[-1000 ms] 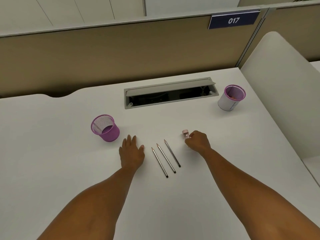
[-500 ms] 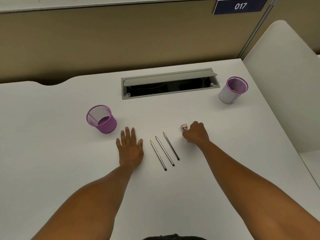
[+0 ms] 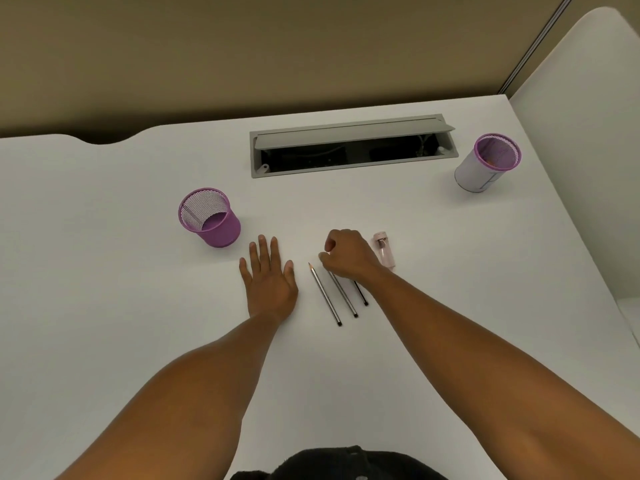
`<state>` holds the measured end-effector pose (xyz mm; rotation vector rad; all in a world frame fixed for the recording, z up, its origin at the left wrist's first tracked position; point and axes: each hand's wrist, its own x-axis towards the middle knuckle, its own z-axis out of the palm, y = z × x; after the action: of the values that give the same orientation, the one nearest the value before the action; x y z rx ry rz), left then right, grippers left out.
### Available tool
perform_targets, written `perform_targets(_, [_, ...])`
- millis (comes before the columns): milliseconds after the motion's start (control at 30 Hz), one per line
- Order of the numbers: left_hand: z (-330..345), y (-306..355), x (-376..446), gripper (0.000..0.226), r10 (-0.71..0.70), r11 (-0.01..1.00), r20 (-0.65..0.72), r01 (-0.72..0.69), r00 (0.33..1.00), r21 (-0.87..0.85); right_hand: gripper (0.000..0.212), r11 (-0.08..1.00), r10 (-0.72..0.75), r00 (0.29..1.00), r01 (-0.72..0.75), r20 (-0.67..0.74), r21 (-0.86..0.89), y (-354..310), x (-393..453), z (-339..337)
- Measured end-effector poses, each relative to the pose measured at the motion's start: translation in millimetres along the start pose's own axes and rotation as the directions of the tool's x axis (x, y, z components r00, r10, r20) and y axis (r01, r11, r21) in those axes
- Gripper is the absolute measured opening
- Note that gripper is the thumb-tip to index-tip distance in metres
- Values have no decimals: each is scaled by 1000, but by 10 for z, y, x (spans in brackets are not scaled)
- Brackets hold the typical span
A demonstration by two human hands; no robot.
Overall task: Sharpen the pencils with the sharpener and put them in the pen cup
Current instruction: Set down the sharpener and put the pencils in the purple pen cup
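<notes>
Right hand (image 3: 348,254) — off sharpener (image 3: 384,249), onto pencils (image 3: 341,294)

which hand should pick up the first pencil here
Right, probably. The right hand is curled directly over the tips of the three pencils, while the left hand lies flat, palm down, on the desk beside them. Whether its fingers already touch a pencil is hidden.
</notes>
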<state>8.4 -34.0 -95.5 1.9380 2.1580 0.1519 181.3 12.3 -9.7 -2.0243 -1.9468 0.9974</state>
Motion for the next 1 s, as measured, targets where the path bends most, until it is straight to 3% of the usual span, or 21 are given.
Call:
perform_targets(667, [18,11,-15,59,-11,1000,-81,9,997,-24,22,974,-28,993,53,117,-220,-304,-38,279])
perform_targets(1000, [-17,18,-37,59,-16,999,-70,14,997,-30,26,981,-34,991,58,128,-184,-582,31,128])
